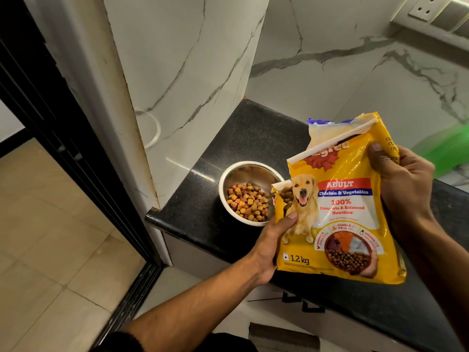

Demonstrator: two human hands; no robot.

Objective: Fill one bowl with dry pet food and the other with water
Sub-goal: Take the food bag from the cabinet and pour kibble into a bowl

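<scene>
both hands (269, 246) grip the food bag (340, 212) over a black granite counter (200, 212) by marble walls (182, 59).

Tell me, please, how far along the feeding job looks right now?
Partly done: the steel bowl on the black counter already holds kibble. In hand: the left hand and right hand both grip the yellow food bag, tilted beside the bowl. Left: no second bowl or water is in view.

bag (340, 212) hides bowl (250, 193) right rim | green object (446, 148) blurred | brand name partly folded
</scene>
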